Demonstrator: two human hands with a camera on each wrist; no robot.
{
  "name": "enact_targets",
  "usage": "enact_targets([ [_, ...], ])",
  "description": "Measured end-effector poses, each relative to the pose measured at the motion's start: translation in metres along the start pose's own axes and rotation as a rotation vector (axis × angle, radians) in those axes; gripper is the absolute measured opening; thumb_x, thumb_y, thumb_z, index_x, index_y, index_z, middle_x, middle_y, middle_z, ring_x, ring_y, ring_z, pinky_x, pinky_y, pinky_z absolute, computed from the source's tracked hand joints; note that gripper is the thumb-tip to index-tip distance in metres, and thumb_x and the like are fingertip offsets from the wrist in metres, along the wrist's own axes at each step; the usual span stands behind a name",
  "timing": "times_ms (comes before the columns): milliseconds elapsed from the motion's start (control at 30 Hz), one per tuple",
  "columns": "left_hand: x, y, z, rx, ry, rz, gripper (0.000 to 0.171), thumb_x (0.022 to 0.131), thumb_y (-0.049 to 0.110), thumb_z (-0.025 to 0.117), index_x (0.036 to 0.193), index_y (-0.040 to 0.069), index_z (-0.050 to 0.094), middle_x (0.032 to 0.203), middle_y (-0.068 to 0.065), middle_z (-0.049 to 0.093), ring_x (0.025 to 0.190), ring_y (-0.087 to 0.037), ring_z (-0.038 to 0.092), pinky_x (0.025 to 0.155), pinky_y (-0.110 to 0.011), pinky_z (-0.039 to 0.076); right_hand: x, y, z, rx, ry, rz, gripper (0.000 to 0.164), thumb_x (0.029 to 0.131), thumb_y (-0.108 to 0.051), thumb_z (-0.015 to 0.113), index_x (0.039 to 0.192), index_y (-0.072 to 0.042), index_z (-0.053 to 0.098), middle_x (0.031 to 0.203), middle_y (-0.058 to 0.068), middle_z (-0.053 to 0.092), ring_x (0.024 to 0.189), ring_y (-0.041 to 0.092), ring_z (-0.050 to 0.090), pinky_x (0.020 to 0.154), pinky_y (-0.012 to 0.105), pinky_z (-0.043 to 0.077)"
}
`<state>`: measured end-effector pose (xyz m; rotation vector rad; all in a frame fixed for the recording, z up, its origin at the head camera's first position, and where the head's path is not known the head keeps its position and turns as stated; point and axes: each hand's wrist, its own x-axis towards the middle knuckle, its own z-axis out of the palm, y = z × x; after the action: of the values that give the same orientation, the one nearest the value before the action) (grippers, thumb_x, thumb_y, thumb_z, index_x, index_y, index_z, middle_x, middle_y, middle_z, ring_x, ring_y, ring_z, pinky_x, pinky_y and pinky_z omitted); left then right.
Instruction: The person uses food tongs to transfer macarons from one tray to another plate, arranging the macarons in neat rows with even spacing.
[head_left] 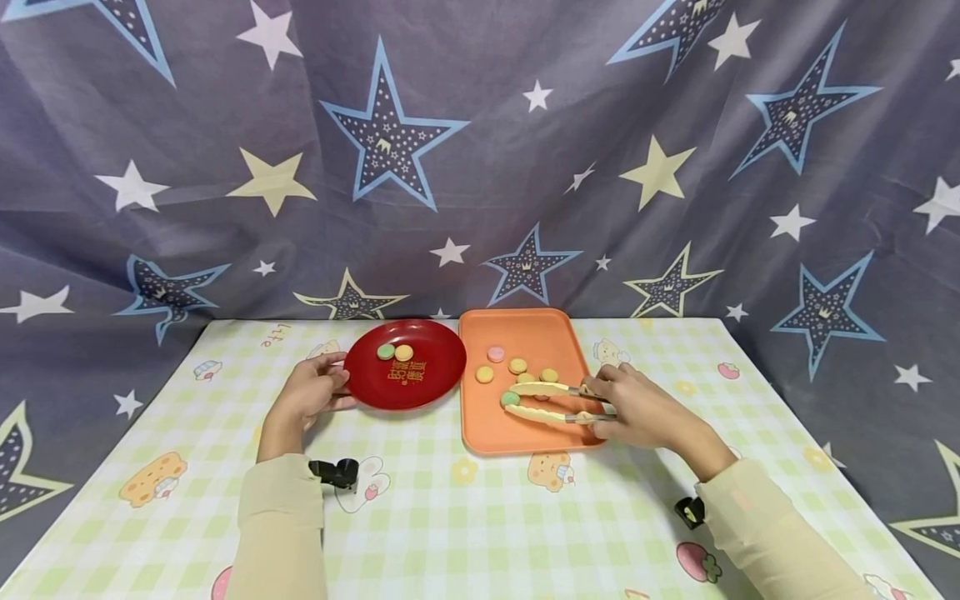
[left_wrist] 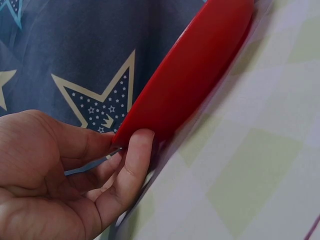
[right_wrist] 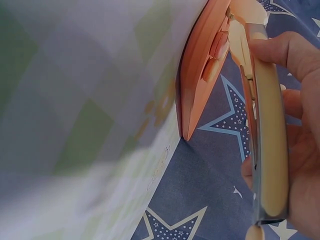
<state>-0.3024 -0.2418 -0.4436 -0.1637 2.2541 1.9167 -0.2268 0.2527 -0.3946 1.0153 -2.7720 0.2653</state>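
My left hand [head_left: 309, 393] pinches the left rim of a round red plate [head_left: 442, 371]; in the left wrist view the thumb and fingers close on the rim of the plate [left_wrist: 175, 85]. A green macaron [head_left: 386, 352] and a yellow macaron [head_left: 403, 352] lie side by side on it. My right hand [head_left: 648, 408] holds cream-tipped tongs [head_left: 542, 414] over an orange tray [head_left: 487, 437]. Their two tips stand on either side of another green macaron [head_left: 510, 399]. Behind it on the tray are a pink macaron [head_left: 496, 354] and several yellow ones [head_left: 517, 366].
The plate's right edge is right at the tray's left edge. Both rest near the back of a table with a green-checked cloth [head_left: 420, 533]. A dark curtain [head_left: 480, 150] with stars hangs directly behind. Small black devices [head_left: 335, 473] sit at both wrists.
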Motion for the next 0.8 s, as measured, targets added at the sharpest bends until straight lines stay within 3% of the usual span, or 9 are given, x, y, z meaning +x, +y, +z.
enact_targets([
  [133, -0.0005, 0.0003, -0.0005, 0.0, -0.002, 0.004, 0.051, 0.107, 0.001, 0.044, 0.157, 0.0, 0.033, 0.119, -0.017, 0.052, 0.083, -0.016, 0.067, 0.082, -0.039, 0.064, 0.0003, -0.001, -0.0004, 0.008, 0.012, -0.009, 0.05, 0.082, -0.021, 0.076, 0.126, 0.002, 0.069, 0.105, 0.008, 0.063, 0.078, 0.016, 0.043, 0.081, 0.041, 0.044],
  [433, -0.0008, -0.0006, -0.0003, -0.002, 0.001, 0.009, 0.051, 0.108, 0.001, 0.043, 0.157, 0.0, 0.034, 0.118, -0.016, 0.054, 0.083, -0.016, 0.068, 0.081, -0.038, 0.064, 0.0051, -0.0007, -0.0024, -0.011, 0.05, -0.035, 0.051, 0.08, -0.021, 0.074, 0.126, 0.002, 0.069, 0.098, 0.006, 0.062, 0.073, 0.016, 0.041, 0.073, 0.033, 0.037],
  [800, -0.0005, -0.0002, 0.0001, 0.0, -0.003, 0.011, 0.051, 0.107, 0.001, 0.044, 0.158, 0.001, 0.033, 0.119, -0.016, 0.054, 0.083, -0.015, 0.068, 0.081, -0.037, 0.064, 0.0086, -0.0029, -0.0027, -0.009, -0.014, 0.014, 0.052, 0.081, -0.023, 0.076, 0.126, 0.001, 0.069, 0.103, 0.008, 0.063, 0.075, 0.014, 0.043, 0.082, 0.043, 0.045],
])
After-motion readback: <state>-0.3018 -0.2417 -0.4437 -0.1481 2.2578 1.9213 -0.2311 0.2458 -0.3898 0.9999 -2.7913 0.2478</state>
